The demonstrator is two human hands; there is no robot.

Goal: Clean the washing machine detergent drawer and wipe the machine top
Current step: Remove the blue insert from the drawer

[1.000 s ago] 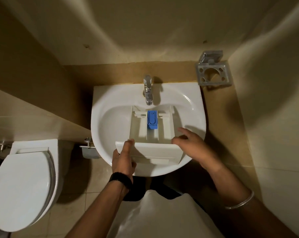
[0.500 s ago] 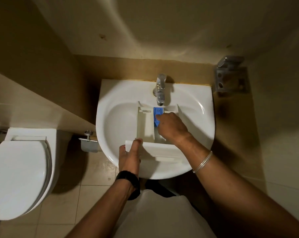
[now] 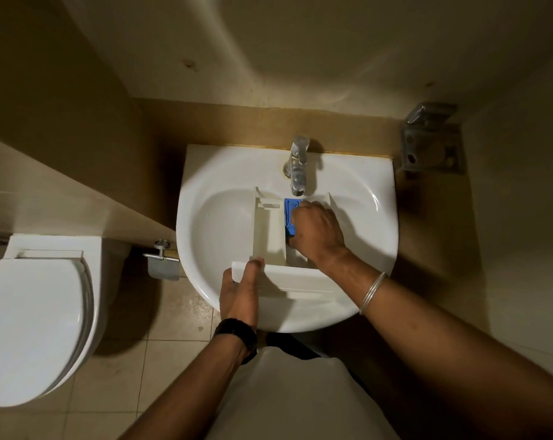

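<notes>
- A small bathroom with beige tiled walls and floor is seen from above in the head view; a white sink is fixed to the back wall, with a chrome tap at its rear edge.
- A white detergent drawer is laid in the basin, its front panel resting over the near rim of the sink.
- The left end of that front panel is gripped by the left hand, thumb laid on top.
- A blue insert in the drawer's middle compartment is held by the right hand, fingers curled round it.
- A closed white toilet is seen to the left, a metal paper holder between it and the sink.
- A metal wall bracket is mounted right of the tap.
</notes>
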